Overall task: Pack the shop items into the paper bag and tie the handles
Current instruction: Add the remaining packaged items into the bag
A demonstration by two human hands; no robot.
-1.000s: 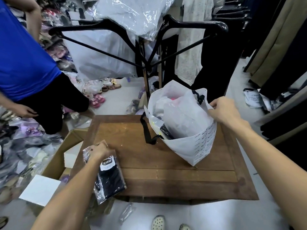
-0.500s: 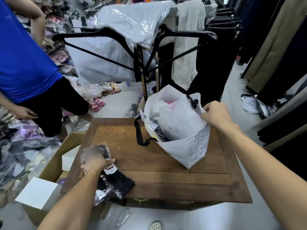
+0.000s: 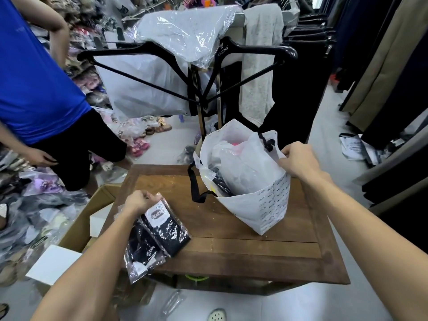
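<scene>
The bag (image 3: 266,205) sits on the table (image 3: 231,249), twd the back right, leaning a bit, mouth open, already stuffed w/ plastic-wrapped goods. One black handle (image 3: 195,186) droops down its left side onto the wood; the other (image 3: 267,141) sticks up at the far rim.

Step in hand, as I read it: getting the socks (image 3: 159,235) in. To do it well, keep the mouth pulled wide, bring the packs over the rim flat end first and slide them down the near wall where there's a gap, not on top of the puffy stuff, or the handles won't meet for tying later. Slippery wrap, so a firm pinch at the top edge is right.

L hand (image 3: 141,201): fingers curled tight, pinching the top of two clear packs of black socks, which hang over the table's front-left edge. R hand (image 3: 298,161): fingers bent round the bag's right rim, holding it open and steady.

Beside the table, left, a carton (image 3: 81,228) w/ white boxes. Behind, a rack (image 3: 199,72) w/ hangers; a person in a blue top (image 3: 34,77) stands at left.
</scene>
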